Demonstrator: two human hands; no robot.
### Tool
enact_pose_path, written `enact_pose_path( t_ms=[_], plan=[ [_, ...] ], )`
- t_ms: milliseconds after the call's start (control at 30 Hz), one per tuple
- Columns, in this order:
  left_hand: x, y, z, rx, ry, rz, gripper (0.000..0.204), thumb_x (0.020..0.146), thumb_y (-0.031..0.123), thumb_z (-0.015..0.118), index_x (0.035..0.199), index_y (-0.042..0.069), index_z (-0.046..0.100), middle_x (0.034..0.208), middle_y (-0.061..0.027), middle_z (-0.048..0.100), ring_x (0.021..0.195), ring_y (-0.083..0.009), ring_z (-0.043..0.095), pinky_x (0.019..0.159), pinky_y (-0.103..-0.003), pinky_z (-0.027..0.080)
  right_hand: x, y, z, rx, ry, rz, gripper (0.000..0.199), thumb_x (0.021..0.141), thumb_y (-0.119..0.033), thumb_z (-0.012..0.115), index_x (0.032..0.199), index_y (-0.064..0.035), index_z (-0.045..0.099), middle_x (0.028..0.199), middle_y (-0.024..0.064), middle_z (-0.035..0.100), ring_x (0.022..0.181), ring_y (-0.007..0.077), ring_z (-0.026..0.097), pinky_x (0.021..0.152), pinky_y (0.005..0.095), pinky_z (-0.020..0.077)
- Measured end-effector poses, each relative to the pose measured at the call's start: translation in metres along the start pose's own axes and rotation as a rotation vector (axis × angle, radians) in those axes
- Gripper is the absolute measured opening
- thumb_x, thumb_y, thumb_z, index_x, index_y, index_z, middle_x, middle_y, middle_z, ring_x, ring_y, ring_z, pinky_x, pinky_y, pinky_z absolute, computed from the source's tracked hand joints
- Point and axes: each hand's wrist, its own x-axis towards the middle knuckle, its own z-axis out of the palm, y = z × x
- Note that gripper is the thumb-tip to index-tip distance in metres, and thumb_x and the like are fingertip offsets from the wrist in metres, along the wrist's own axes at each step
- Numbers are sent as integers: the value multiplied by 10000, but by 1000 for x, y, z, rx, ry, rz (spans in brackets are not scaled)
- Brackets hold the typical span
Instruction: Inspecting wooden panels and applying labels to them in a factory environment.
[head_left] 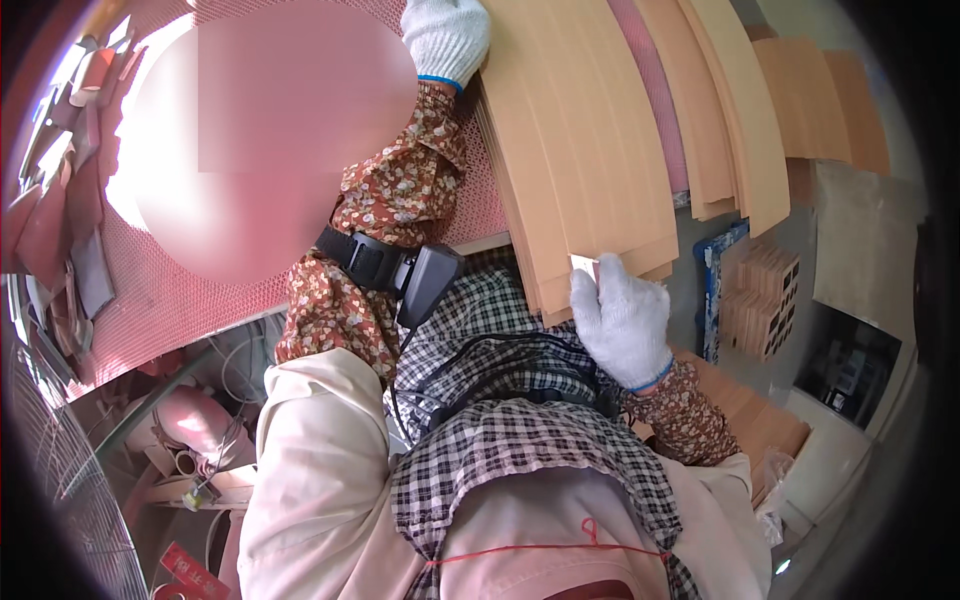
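My right hand (pixel 628 320), in a white knit glove with a blue cuff, is at the near end of a stack of thin tan wood sheets (pixel 575 140). Its thumb and forefinger are closed on a small white flat piece (pixel 583 264), which lies against the top sheet's end. I cannot make out what kind of piece it is. My left hand (pixel 445 42), gloved the same way, reaches to the stack's far left side. Its fingers run past the upper edge of the picture, so their pose is hidden.
The stack rests on a red mesh-covered table (pixel 240 300), partly blurred out. More wood sheets (pixel 725 120) lie to the right. Beyond them are a blue frame (pixel 712 290) and stacked wooden blocks (pixel 762 300). Grey and brown scraps (pixel 75 200) pile up at the far left.
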Motion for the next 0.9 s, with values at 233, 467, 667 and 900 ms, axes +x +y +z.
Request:
enact_pose_path(
  t_ms=[233, 467, 667, 900],
  plan=[
    [5, -10, 3, 13, 69, 131, 521, 977, 150, 496, 1486, 40, 472, 1428, -253, 571, 1311, -407, 562, 1118, -436, 432, 15, -11, -6, -19, -13, 24, 246, 977, -270, 616, 871, -56, 558, 541, 133, 587, 488, 329, 633, 477, 461, 497],
    [8, -3, 1, 20, 59, 98, 520, 982, 164, 499, 1492, 64, 470, 1430, -245, 572, 1301, -420, 564, 1110, -450, 435, 11, -12, 5, 14, 59, 51, 238, 971, -258, 622, 859, -59, 558, 540, 118, 580, 477, 320, 623, 475, 455, 496],
    [10, -1, -4, 26, 10, -26, 541, 987, 188, 523, 1517, 112, 447, 1446, -251, 557, 1335, -400, 543, 1127, -440, 420, 9, -16, -1, -25, 24, 67, 239, 975, -258, 616, 856, -64, 544, 537, 119, 579, 480, 323, 624, 476, 451, 493],
    [16, 13, -11, -84, -7, 68, 539, 974, 124, 490, 1484, -44, 440, 1485, -273, 516, 1394, -387, 500, 1167, -415, 397, 35, -2, -35, 98, 145, 116, 241, 979, -266, 607, 894, -41, 590, 757, 157, 658, 675, 368, 663, 619, 489, 523]
  ],
)
